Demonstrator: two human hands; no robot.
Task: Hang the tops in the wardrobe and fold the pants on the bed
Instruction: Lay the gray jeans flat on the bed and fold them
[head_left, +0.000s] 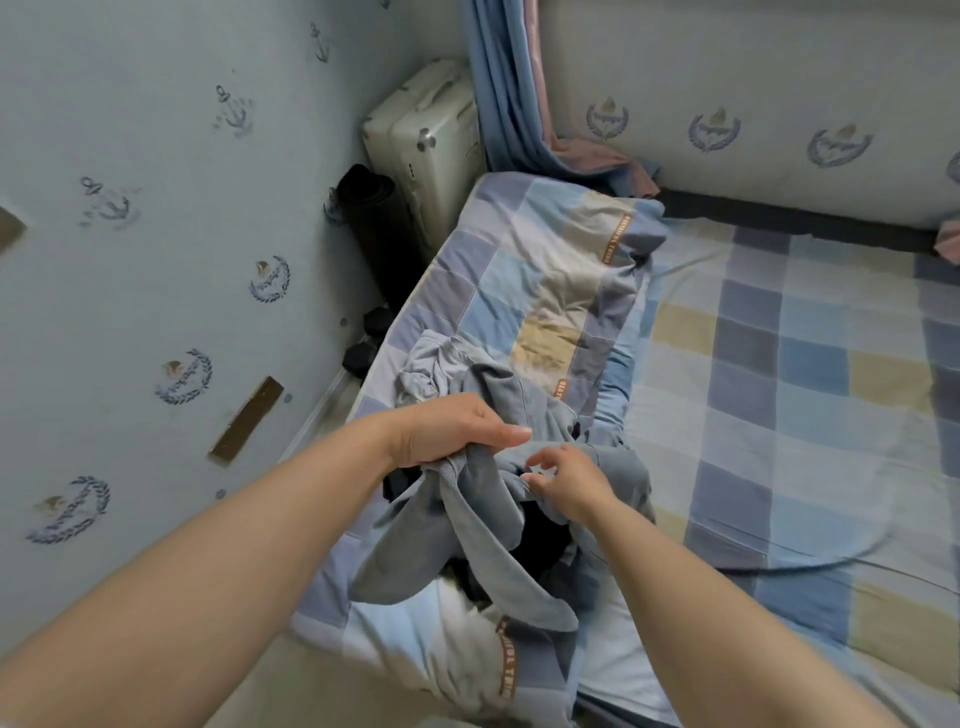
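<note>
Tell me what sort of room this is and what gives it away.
Most likely a small bedroom. A bed with a blue, grey and yellow checked sheet fills the corner, a matching checked quilt lies bunched on it, and a cream hard-shell suitcase stands against the anchor-patterned wallpaper.

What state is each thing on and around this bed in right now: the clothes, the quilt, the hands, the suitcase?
Grey garment: bunched, lifted off the pile, not folded.
Left hand: grips the grey garment.
Right hand: pinches the garment's edge.
Light grey garment: crumpled on the quilt.
Dark clothes: heaped under the grey garment.
Checked quilt: rumpled, pushed to the bed's left side.
Suitcase: closed, upright in the corner.
Curtain: drawn aside, its end on the bed.
</note>
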